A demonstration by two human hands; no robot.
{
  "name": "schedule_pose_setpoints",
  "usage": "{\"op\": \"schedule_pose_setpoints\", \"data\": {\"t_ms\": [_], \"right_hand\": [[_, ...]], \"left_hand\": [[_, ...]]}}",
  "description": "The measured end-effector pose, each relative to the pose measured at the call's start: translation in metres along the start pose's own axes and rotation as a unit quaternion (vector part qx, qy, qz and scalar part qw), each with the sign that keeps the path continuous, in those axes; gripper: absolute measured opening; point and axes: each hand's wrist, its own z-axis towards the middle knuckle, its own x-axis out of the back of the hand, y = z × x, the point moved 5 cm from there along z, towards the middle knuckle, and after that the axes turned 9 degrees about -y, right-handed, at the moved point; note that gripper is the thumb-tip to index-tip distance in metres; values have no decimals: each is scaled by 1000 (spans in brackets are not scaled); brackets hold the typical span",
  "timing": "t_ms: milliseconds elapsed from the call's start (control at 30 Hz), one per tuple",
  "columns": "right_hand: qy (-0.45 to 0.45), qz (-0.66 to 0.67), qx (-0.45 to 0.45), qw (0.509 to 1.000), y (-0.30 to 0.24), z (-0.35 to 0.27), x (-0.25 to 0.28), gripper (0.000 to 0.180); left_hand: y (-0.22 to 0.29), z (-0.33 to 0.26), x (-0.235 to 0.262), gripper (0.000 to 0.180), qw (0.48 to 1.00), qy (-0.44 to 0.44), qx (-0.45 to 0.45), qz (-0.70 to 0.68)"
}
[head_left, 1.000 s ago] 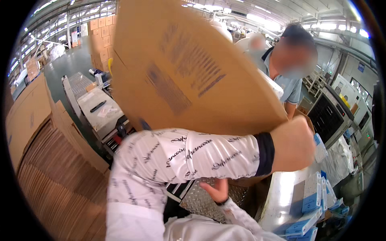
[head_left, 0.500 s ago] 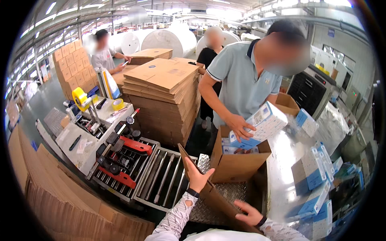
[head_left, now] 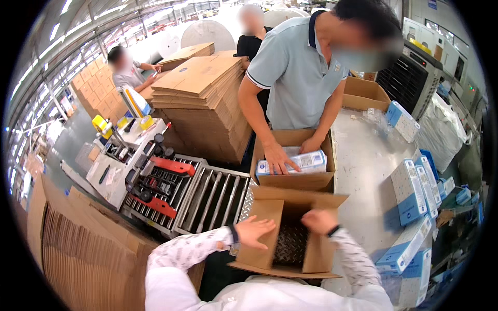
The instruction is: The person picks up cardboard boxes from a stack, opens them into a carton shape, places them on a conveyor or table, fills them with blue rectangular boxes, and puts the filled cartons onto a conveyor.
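An opened-out brown carton (head_left: pixel 267 220) stands in front of me with its flaps up. Through its bottom shows a diamond-patterned metal plate. Over the left panel lies my left hand (head_left: pixel 254 231), fingers stretched out and apart, holding nothing. My right hand (head_left: pixel 319 222) is at the carton's right panel, its fingers bent and partly blurred; whether they grip the cardboard is unclear. Just beyond, a co-worker in a light blue polo (head_left: pixel 293 72) has both hands in a second carton (head_left: pixel 295 181), on a blue-and-white box (head_left: pixel 311 161).
To the left are a roller conveyor (head_left: pixel 220 199) with a red-and-black taping machine (head_left: pixel 161 181), and a stack of flat cartons (head_left: pixel 202 103) behind. More flat cardboard (head_left: pixel 93 254) is at near left. A metal table (head_left: pixel 358 181) at right bears several blue-and-white boxes (head_left: pixel 412 194).
The flat-folded carton in my hands has been opened into a square sleeve and set on the metal plate. The co-worker's blue-and-white box has gone down into the second carton.
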Motion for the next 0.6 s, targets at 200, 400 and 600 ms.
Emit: {"op": "schedule_pose_setpoints", "data": {"t_ms": [200,400,600], "right_hand": [[-329,130,65,933,39,-4,-50,51],[53,45,154,986,-15,0,119,29],[-221,-385,66,894,-62,2,28,56]], "left_hand": [[63,34,-54,103,950,-276,-113,-96],[93,8,12,95,977,187,-74,71],[16,44,14,86,927,364,21,95]]}}
